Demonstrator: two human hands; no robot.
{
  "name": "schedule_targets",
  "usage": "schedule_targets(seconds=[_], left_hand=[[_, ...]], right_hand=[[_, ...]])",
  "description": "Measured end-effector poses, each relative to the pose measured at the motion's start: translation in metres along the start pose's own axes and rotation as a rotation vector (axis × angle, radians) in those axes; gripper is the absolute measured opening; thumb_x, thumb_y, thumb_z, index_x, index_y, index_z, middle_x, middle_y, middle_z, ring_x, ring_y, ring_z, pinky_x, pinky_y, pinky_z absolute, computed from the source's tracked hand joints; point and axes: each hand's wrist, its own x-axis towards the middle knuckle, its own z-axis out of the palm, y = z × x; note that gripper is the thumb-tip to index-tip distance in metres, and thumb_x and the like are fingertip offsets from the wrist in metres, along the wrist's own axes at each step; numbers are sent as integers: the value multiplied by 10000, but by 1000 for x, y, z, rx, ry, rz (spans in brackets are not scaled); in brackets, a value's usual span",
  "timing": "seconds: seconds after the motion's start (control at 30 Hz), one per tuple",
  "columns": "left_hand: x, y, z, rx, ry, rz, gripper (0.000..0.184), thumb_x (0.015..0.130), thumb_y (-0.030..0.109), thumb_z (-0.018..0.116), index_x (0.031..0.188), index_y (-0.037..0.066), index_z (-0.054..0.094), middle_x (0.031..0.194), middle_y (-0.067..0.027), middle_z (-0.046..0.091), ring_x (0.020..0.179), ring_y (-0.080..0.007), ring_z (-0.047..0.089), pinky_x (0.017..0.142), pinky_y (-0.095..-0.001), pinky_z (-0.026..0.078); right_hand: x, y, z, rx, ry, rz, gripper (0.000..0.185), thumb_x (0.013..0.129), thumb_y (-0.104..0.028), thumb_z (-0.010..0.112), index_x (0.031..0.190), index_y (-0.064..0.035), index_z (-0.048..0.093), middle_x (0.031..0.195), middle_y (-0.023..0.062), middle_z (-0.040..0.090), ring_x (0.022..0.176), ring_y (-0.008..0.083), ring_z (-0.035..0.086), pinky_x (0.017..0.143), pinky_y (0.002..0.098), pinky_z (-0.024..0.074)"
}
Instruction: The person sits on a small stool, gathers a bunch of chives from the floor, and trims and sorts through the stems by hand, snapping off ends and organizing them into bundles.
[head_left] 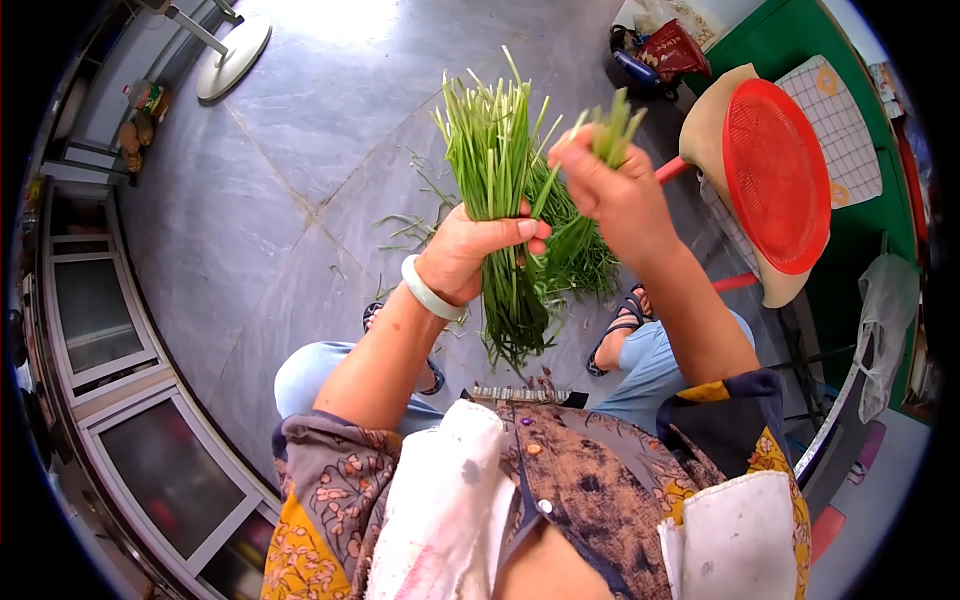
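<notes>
My left hand, with a pale bangle at the wrist, is wrapped round a thick bunch of long green stalks. Their pale cut ends point up and away from me, and the dark leafy ends hang below the hand. To the right, my right hand is closed on a smaller bunch of green stalks, raised beside the large one. Under and behind both hands, a loose pile of greens lies on the floor, partly hidden by the hands.
A red plastic basket stands at the right, by a green cabinet. Scattered stalks lie on the grey tiled floor. A round white stand base is at the upper left, and glass-fronted cabinets line the left side.
</notes>
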Motion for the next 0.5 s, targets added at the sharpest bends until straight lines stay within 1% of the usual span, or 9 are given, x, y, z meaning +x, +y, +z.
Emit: schedule_targets(seconds=[0.03,0.13,0.17,0.3,0.33,0.4,0.43,0.5], left_hand=[[-1,0,-1,-5,7,-6,247,809,107,700,1022,78,579,887,-55,668,770,-154,629,650,-286,478],[1,-2,-4,-2,7,13,247,799,83,701,1011,65,576,864,-74,663,738,-165,623,659,-298,487],[2,-4,-7,8,-5,22,248,797,78,701,1010,61,575,859,-79,662,730,-167,620,662,-300,489],[1,-5,-11,12,12,-14,244,784,54,702,989,52,571,847,-100,655,709,-176,612,658,-302,497],[1,-5,-13,13,18,-30,243,782,51,703,986,52,570,847,-101,655,708,-176,612,656,-302,497],[1,-6,-13,40,48,-25,238,783,54,705,979,54,570,841,-97,653,707,-172,611,644,-300,494],[2,-7,-15,45,58,-28,238,783,56,705,980,55,570,839,-95,652,707,-170,611,643,-299,493],[4,-8,-16,60,63,-23,235,787,60,704,980,56,571,832,-89,650,705,-165,610,635,-295,488]], right_hand=[[5,4,-6,79,9,-51,142,946,-162,561,887,-37,592,692,44,617,504,35,389,439,203,281],[14,-8,-16,281,153,-160,152,966,-180,534,906,-46,571,762,100,648,519,49,399,437,200,283],[16,-13,-23,293,174,-167,165,980,-204,516,917,-54,549,805,141,655,536,67,426,431,195,278],[21,-27,-55,353,306,-275,198,992,-249,495,966,-54,519,796,143,658,530,91,448,425,198,288],[20,-33,-61,358,331,-282,196,994,-244,493,972,-53,525,778,115,642,540,92,441,448,209,304],[18,-38,-73,397,336,-347,183,997,-230,486,985,-53,530,766,86,618,555,93,434,480,218,318],[17,-41,-77,408,342,-369,173,999,-215,481,994,-49,530,745,61,576,564,91,405,501,226,313],[16,-43,-88,433,351,-410,167,998,-209,481,990,-48,524,729,54,551,563,91,387,500,227,304]])
